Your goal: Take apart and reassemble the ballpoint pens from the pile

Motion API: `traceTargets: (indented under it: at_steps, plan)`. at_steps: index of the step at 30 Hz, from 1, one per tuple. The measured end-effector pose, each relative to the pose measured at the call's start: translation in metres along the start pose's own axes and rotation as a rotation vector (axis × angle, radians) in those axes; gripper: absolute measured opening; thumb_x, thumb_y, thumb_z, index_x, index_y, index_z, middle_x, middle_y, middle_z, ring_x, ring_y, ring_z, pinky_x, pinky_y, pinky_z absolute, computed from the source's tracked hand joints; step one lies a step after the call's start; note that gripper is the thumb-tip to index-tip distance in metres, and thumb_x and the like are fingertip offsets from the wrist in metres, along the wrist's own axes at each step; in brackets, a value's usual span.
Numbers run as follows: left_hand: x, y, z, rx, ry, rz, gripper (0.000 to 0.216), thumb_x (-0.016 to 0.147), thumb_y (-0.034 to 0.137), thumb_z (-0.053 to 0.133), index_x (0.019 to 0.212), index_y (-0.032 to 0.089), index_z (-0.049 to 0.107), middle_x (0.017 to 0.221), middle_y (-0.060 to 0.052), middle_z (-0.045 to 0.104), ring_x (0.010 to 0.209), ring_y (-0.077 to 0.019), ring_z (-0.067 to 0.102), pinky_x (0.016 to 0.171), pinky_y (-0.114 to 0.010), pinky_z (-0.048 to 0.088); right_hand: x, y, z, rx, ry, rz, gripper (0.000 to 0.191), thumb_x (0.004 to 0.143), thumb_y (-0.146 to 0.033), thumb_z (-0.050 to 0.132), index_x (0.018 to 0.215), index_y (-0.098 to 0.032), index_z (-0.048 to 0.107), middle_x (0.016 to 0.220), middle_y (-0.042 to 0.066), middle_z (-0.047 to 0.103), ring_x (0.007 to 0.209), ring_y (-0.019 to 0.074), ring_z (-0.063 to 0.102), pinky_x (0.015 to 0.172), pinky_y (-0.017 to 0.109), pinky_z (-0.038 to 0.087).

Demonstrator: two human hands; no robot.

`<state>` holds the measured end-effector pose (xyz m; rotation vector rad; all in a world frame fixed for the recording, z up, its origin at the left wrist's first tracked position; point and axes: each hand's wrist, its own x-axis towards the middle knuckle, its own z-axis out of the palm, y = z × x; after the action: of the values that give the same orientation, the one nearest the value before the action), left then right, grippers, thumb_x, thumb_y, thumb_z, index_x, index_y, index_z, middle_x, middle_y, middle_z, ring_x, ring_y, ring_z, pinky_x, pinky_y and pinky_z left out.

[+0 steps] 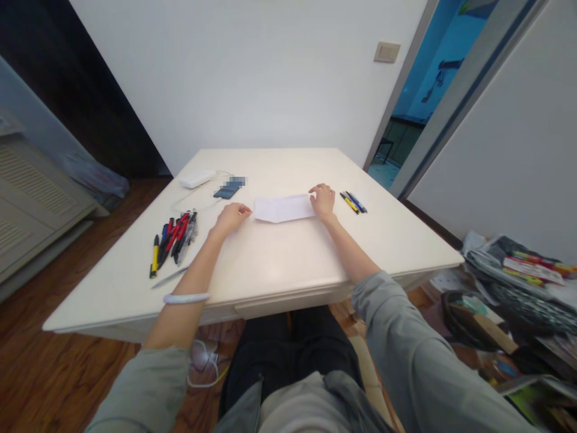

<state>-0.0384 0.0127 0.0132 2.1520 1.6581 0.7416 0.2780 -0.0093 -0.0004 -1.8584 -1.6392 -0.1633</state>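
Observation:
A white strip of folded paper lies across the middle of the table, its near edge slightly bent. Just off the paper's left end is my left hand, fingers loosely curled and a little apart, with nothing seen in them. My right hand rests over the paper's right end, thumb and forefinger apart and the palm facing down; it covers that corner. A white bracelet circles my left wrist.
Left on the white table lies a pile of pens, with a silver pointed tool nearby. Behind are a phone and a white box with a cable. Several pens lie at right.

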Motion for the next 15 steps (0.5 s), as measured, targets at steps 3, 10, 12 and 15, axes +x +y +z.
traceTargets:
  at_steps: [3, 10, 12, 15]
  plan:
    - [-0.004, -0.008, -0.005, 0.002, 0.007, -0.013, 0.011, 0.071, 0.030, 0.070, 0.077, 0.024, 0.078, 0.089, -0.009, 0.078, 0.088, -0.0274, 0.069, 0.084, -0.034, 0.050, -0.003, -0.029, 0.008, 0.088, -0.079, -0.125, 0.028, 0.092, -0.011, 0.052, 0.107, -0.018, 0.074, 0.129, 0.014, 0.064, 0.126, 0.0292, 0.052, 0.110, 0.044, 0.032]
    - [-0.013, -0.019, -0.005, 0.008, -0.015, -0.029, 0.017, 0.071, 0.033, 0.073, 0.082, 0.022, 0.080, 0.092, -0.009, 0.079, 0.090, -0.0273, 0.071, 0.087, -0.033, 0.052, -0.020, -0.077, 0.032, 0.248, -0.231, -0.363, 0.024, 0.090, -0.010, 0.059, 0.105, -0.018, 0.075, 0.126, 0.012, 0.066, 0.123, 0.0276, 0.055, 0.109, 0.045, 0.036]
    - [-0.015, -0.022, -0.007, -0.009, -0.031, -0.019, 0.019, 0.072, 0.033, 0.072, 0.084, 0.021, 0.081, 0.094, -0.009, 0.080, 0.090, -0.0274, 0.072, 0.089, -0.033, 0.052, -0.025, -0.087, 0.038, 0.280, -0.246, -0.409, 0.024, 0.090, -0.010, 0.059, 0.104, -0.019, 0.075, 0.124, 0.012, 0.067, 0.121, 0.0271, 0.057, 0.108, 0.045, 0.038]
    - [-0.018, -0.025, -0.013, -0.054, -0.043, 0.012, 0.019, 0.074, 0.029, 0.069, 0.085, 0.019, 0.081, 0.096, -0.009, 0.080, 0.090, -0.0272, 0.073, 0.089, -0.033, 0.053, -0.031, -0.098, 0.044, 0.320, -0.268, -0.463, 0.023, 0.090, -0.012, 0.060, 0.104, -0.020, 0.076, 0.123, 0.011, 0.068, 0.119, 0.0262, 0.058, 0.107, 0.045, 0.039]
